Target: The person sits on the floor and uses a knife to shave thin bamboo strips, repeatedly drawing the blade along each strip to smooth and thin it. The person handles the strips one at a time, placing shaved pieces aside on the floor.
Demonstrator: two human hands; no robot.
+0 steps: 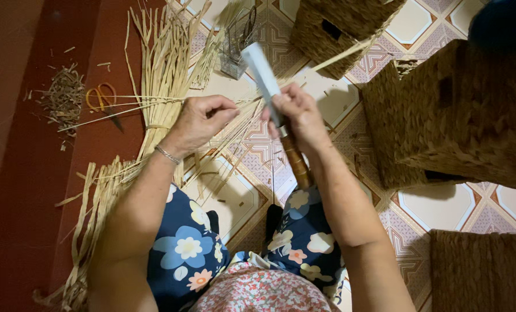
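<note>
Right hand (295, 112) gripped knife (263, 75), blade angled up-left; left hand (203, 120) left of knife, pinched straw strands (125, 107); strands ran leftward

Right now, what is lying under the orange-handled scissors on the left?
The orange-handled scissors lie on the dark red floor, beside a pile of trimmed scraps. Long pale straw strands run past their blades. Whether a strand passes underneath cannot be told.
</note>
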